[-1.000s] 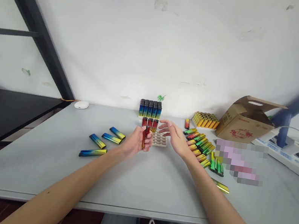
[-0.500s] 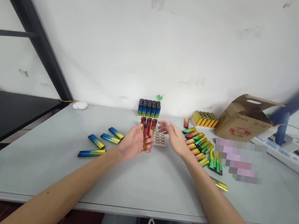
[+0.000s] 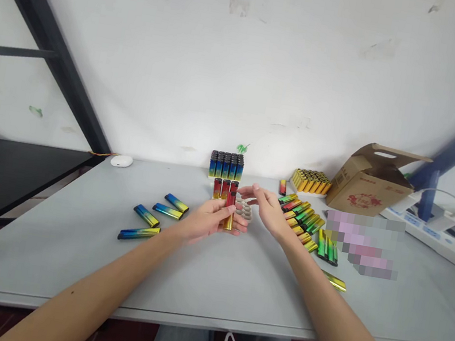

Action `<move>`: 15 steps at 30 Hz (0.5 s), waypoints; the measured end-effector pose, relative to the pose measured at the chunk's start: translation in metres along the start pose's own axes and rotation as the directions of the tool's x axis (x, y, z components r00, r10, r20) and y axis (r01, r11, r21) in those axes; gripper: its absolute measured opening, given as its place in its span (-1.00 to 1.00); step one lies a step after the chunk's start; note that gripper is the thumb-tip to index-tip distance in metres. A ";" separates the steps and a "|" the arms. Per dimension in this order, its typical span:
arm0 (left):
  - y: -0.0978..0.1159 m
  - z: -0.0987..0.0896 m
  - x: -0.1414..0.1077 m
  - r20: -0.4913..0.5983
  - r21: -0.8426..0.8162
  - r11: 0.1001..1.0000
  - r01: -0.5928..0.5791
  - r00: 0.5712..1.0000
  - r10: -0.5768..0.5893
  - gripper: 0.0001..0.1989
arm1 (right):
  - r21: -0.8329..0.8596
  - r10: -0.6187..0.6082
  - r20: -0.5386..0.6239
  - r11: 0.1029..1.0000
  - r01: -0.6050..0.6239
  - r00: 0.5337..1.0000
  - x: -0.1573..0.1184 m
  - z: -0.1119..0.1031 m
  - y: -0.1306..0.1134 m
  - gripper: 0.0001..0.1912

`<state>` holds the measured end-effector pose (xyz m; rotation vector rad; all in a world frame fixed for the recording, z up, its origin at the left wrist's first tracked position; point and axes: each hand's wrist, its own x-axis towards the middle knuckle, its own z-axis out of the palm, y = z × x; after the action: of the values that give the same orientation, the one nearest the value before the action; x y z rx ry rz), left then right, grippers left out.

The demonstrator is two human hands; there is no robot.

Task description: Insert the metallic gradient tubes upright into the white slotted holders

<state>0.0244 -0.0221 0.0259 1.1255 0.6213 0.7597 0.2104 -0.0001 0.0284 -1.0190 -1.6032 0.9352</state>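
My left hand (image 3: 213, 219) holds a red-and-gold lighter (image 3: 230, 209) upright, thumb across its front. Behind it, several red lighters (image 3: 217, 188) stand in a white tray with round holes (image 3: 246, 213); the left hand and held lighter hide part of it. My right hand (image 3: 263, 204) hovers at the tray's right side, fingers apart and pointing left, holding nothing. Farther back, rows of blue lighters (image 3: 226, 167) stand packed together against the wall.
Loose blue-yellow lighters (image 3: 146, 216) lie at the left. On the right are loose green, red and yellow lighters (image 3: 313, 224), a tray of yellow lighters (image 3: 311, 182), a cardboard box (image 3: 366, 188) and a power strip (image 3: 435, 231). A white case (image 3: 121, 161) sits back left.
The lighter in my left hand has moved slightly right and turned, with the thumb now across it. My right hand has stayed nearly in place, its fingers shifting slightly.
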 end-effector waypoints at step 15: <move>-0.002 0.001 0.002 -0.077 0.178 0.980 -0.086 0.992 0.101 -0.61 | 0.189 0.057 0.076 0.979 -0.071 0.995 -0.002 0.010 -0.007 -0.65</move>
<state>0.0271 -0.0213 0.0246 1.2948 0.7221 0.8506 0.2000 -0.0058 0.0317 -0.9168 -1.5120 1.1573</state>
